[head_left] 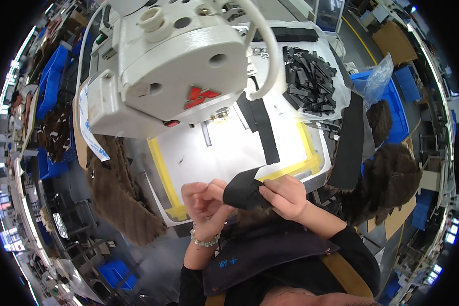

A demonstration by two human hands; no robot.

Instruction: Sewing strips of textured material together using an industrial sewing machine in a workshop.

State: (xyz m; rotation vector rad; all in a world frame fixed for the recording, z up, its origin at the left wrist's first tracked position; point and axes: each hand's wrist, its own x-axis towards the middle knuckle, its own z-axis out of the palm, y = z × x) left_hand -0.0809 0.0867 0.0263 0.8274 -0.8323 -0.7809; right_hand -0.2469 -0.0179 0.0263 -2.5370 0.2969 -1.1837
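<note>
Both hands are in front of my body at the near edge of the white worktable (214, 160). A folded or bent piece of black fabric (242, 188) spans the gap between them. My right hand (285, 198) pinches its right end between thumb and fingers. My left hand (205, 205) has curled fingers closed at its left end; part of the grip is hidden. Just beyond the piece, black strips (265, 132) lie on the table. Brown fur (252, 218) shows partly under the fabric, by my lap.
A large white sewing machine (181, 71) overhangs the table. Yellow tape (163, 173) borders the surface. Small black pieces (313, 84) are heaped at the far right. Brown fur hangs at the left (115, 196) and lies at the right (387, 176), near a blue bin (399, 115).
</note>
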